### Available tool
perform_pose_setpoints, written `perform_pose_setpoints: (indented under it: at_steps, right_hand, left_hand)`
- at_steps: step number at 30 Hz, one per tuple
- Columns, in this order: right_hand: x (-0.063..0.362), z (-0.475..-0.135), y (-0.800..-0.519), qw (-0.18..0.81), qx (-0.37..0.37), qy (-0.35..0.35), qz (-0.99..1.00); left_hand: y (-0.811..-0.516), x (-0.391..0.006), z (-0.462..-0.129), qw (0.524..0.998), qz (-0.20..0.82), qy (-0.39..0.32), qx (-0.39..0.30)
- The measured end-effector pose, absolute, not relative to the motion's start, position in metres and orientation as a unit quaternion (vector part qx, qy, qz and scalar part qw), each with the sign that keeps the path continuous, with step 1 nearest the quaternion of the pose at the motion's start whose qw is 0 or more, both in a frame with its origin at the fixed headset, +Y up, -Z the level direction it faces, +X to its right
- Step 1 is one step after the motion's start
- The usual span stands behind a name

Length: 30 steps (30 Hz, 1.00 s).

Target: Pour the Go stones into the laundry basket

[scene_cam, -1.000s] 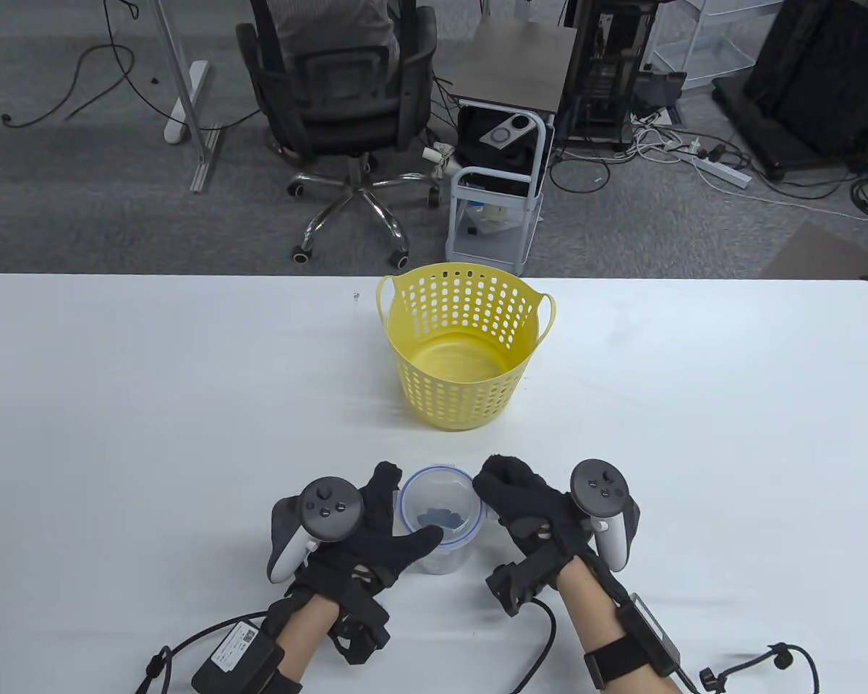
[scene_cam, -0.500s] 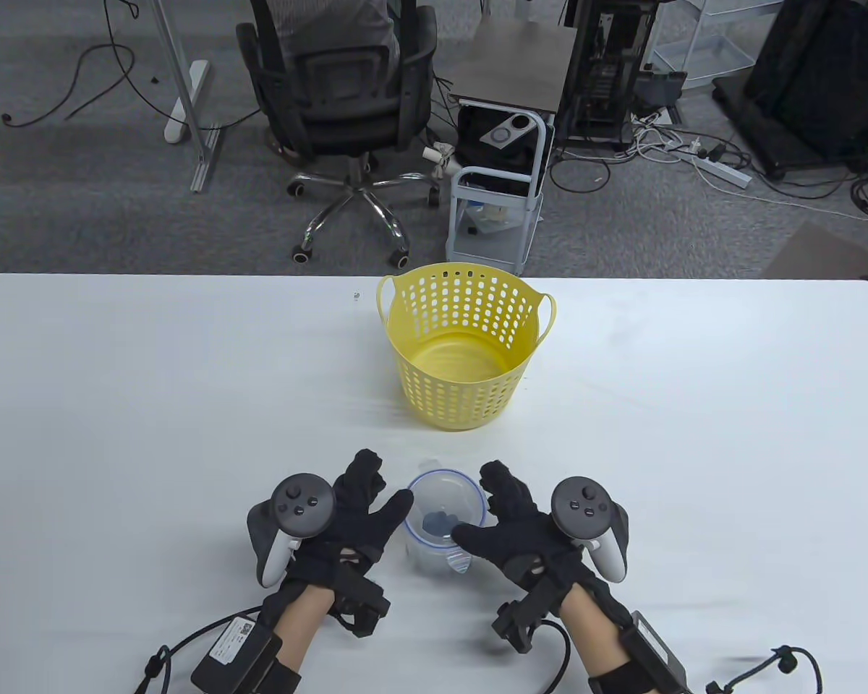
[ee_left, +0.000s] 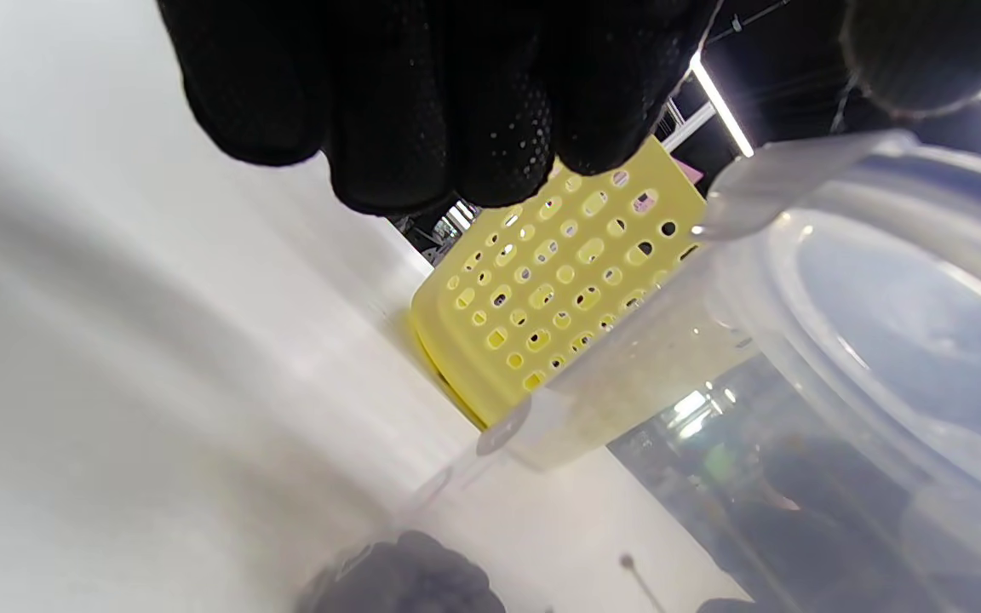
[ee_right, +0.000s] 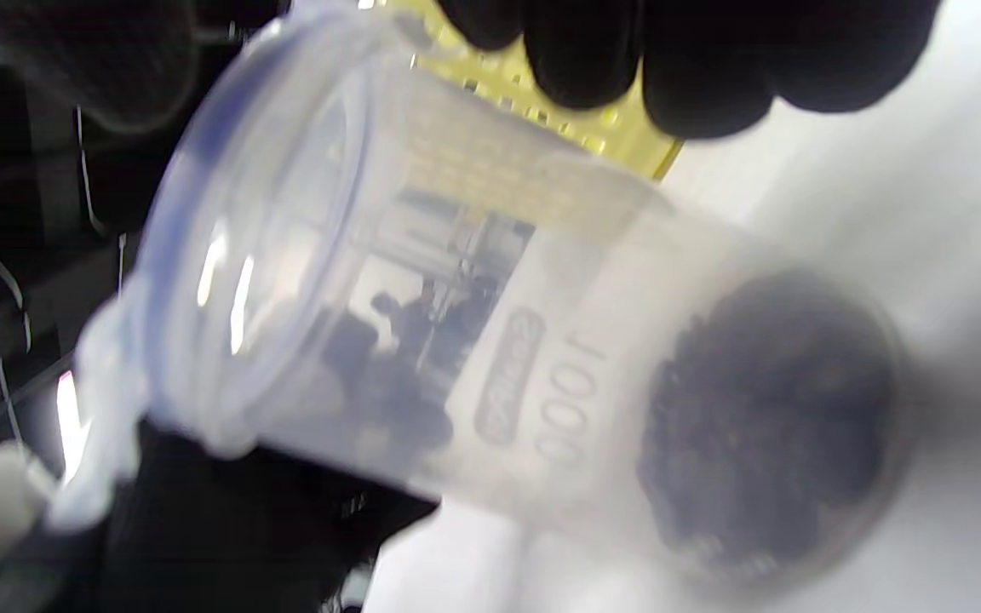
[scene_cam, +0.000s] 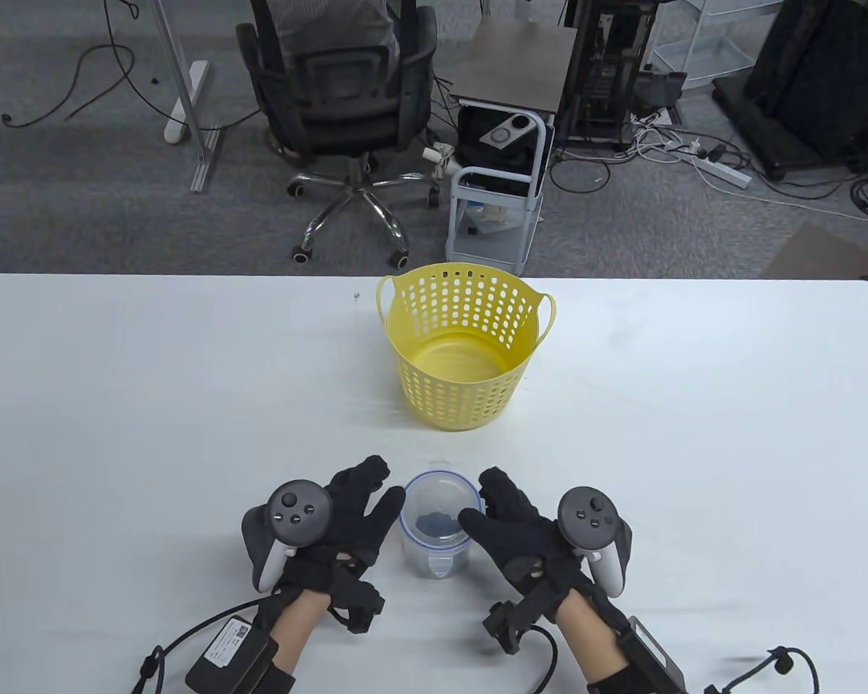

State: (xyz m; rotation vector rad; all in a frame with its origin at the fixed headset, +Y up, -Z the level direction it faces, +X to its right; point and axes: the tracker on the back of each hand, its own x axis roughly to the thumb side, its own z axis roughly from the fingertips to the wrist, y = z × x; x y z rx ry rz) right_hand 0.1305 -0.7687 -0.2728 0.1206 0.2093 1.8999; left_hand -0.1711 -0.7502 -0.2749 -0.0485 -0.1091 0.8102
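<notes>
On the left, our left hand [scene_cam: 347,517] sits low on the white tabletop [scene_cam: 152,405], fingers spread and loosely extended, its fingertips [ee_left: 422,111] just beside the clear plastic jar [scene_cam: 437,528]; we cannot tell from any view whether they touch its wall. The jar stands upright between our two hands near the front edge, lidded with a blue-rimmed transparent lid [scene_cam: 440,502], and a small heap of dark Go stones [scene_cam: 437,522] lies at its bottom; the right wrist view shows the same stones [ee_right: 763,426] bunched against the jar's base. Beyond the jar, toward the far side of the tabletop and well apart from it, the yellow perforated laundry basket [scene_cam: 466,347] stands upright with a handle at each side. On the right, our right hand [scene_cam: 521,531] is also spread, thumb reaching over the jar's rim on that side, the other fingers [ee_right: 703,60] extended past the jar rather than wrapped round it; whether it presses the jar we cannot tell.
</notes>
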Motion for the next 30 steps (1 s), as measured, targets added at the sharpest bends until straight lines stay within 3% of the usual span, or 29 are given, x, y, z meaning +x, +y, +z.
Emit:
perform_pose_setpoints:
  at_steps: [8,17,18,19,21,25,30]
  right_hand:
    - [0.130,-0.273,-0.768,0.560,0.037,0.069,0.825]
    - [0.126,-0.283,-0.777,0.577,0.041,0.160,0.800]
    - [0.126,-0.281,-0.774,0.609,0.054,0.135,0.780]
    - [0.127,-0.281,-0.772,0.597,0.014,0.119,0.794]
    - [0.128,-0.280,-0.773,0.583,0.044,0.134,0.800]
    - [0.128,-0.277,-0.772,0.578,0.030,0.126,0.806]
    - [0.129,-0.270,-0.763,0.536,0.056,0.005,0.842]
  left_hand:
    - [-0.752,-0.161,-0.273,0.918,0.386,-0.071,-0.056]
    - [-0.761,-0.162,-0.285,0.886,0.437,-0.059,-0.141]
    - [-0.761,-0.160,-0.286,0.883,0.448,-0.061,-0.123]
    - [-0.759,-0.160,-0.286,0.890,0.440,-0.048,-0.112]
    - [-0.759,-0.161,-0.283,0.900,0.423,-0.055,-0.086]
    - [-0.768,-0.162,-0.279,0.886,0.448,-0.059,-0.100]
    - [-0.773,-0.174,-0.281,0.884,0.458,-0.045,-0.078]
